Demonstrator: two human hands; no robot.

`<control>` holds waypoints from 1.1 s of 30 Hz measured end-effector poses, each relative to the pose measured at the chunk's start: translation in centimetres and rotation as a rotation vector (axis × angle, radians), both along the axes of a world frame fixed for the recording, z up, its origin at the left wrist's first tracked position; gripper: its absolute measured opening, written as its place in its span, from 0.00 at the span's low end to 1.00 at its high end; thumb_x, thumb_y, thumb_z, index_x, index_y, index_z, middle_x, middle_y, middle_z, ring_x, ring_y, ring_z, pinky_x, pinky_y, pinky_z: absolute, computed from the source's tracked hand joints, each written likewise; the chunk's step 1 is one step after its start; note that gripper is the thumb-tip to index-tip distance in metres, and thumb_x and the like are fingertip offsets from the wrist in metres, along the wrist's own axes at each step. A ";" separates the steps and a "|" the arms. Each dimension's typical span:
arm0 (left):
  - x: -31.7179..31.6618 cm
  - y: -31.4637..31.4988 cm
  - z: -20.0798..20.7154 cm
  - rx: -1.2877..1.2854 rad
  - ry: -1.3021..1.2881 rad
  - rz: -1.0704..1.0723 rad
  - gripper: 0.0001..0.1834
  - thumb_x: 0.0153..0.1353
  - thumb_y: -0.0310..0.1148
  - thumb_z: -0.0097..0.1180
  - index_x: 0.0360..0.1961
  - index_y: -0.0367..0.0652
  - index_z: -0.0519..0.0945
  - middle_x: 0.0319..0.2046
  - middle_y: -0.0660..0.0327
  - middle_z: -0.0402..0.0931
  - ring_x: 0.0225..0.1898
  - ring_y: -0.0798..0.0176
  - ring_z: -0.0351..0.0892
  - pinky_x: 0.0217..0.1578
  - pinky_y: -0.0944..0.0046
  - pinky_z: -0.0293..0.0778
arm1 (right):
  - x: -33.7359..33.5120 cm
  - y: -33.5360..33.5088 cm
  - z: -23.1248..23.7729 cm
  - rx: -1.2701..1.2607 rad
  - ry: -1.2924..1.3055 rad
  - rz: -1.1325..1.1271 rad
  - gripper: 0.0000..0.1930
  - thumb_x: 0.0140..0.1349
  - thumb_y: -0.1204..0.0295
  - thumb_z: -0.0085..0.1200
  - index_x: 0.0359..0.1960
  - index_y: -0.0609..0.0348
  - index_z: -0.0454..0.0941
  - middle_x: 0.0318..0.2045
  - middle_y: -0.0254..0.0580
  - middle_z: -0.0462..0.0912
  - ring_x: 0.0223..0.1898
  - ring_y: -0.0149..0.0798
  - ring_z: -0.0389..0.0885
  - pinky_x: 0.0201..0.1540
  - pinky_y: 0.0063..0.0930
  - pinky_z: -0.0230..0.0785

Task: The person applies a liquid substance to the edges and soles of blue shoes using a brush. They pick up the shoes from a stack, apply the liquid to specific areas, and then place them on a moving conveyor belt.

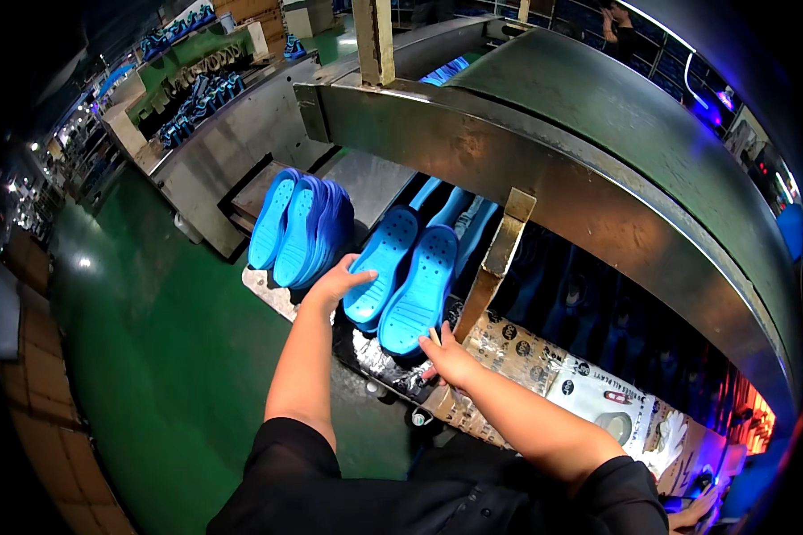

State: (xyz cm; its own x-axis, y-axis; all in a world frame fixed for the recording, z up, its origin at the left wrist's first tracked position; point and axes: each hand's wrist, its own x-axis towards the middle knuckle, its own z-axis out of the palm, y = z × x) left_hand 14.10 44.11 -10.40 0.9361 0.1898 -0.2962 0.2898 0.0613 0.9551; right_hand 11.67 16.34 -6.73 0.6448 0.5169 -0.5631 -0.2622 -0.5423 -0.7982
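Observation:
Two short stacks of bright blue shoe soles lie side by side on the bench in front of me, a left stack and a right stack. My left hand grips the outer edge of the left stack, thumb on top and other fingers hidden beside it. At the near end of the right stack, my right hand has its fingers around the lower right edge; a small tan strip shows at its fingertips. Farther left stands a taller pile of blue soles, leaning together and apart from my hands.
A curved metal machine housing arches over the bench, with a worn metal bracket beside the right stack. Printed wrapping covers the bench to the right. Another person's hand shows at lower right. Green floor lies left.

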 end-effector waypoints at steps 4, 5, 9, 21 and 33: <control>-1.4 -0.1 -0.5 0.083 -0.004 -0.011 0.32 0.47 0.37 0.69 0.50 0.39 0.66 0.40 0.58 0.73 0.42 0.66 0.73 0.45 0.65 0.70 | 0.1 0.8 -0.7 -0.037 0.002 -0.031 0.45 0.61 0.52 0.45 0.68 0.58 0.30 0.43 0.59 0.77 0.21 0.39 0.81 0.17 0.30 0.70; -2.6 -0.3 -0.7 0.047 -0.036 0.016 0.33 0.47 0.38 0.69 0.50 0.39 0.66 0.40 0.58 0.72 0.41 0.65 0.73 0.45 0.64 0.70 | 0.0 0.5 -0.8 -0.036 -0.006 -0.005 0.44 0.61 0.52 0.45 0.68 0.58 0.33 0.41 0.57 0.78 0.20 0.38 0.80 0.18 0.30 0.70; -9.3 -4.8 -1.0 -0.093 0.007 0.244 0.35 0.50 0.35 0.66 0.55 0.38 0.62 0.45 0.55 0.72 0.45 0.61 0.73 0.48 0.60 0.70 | -1.3 -3.1 -4.1 -0.138 -0.478 0.197 0.40 0.60 0.47 0.43 0.67 0.58 0.46 0.43 0.63 0.77 0.39 0.55 0.80 0.42 0.41 0.71; -25.8 -23.6 -3.0 0.176 -0.037 0.492 0.43 0.47 0.38 0.66 0.60 0.34 0.56 0.52 0.46 0.64 0.53 0.54 0.67 0.54 0.56 0.64 | -3.6 -14.0 0.3 -0.409 -0.367 0.577 0.35 0.52 0.49 0.51 0.60 0.54 0.62 0.43 0.56 0.79 0.44 0.55 0.78 0.47 0.42 0.69; -15.1 -25.2 0.5 0.028 -0.178 -0.134 0.44 0.45 0.34 0.65 0.62 0.38 0.57 0.53 0.48 0.66 0.55 0.54 0.67 0.56 0.57 0.64 | -5.5 -24.3 0.5 -0.403 -0.334 0.267 0.41 0.53 0.41 0.50 0.58 0.66 0.64 0.42 0.59 0.79 0.42 0.53 0.80 0.48 0.37 0.68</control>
State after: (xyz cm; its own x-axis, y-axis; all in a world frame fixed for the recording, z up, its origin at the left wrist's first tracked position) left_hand -1.02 18.89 -9.91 0.9905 0.0658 -0.1204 0.1202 0.0062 0.9927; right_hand 6.21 -7.96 -6.21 0.6981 0.4731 -0.5374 0.1554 -0.8328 -0.5314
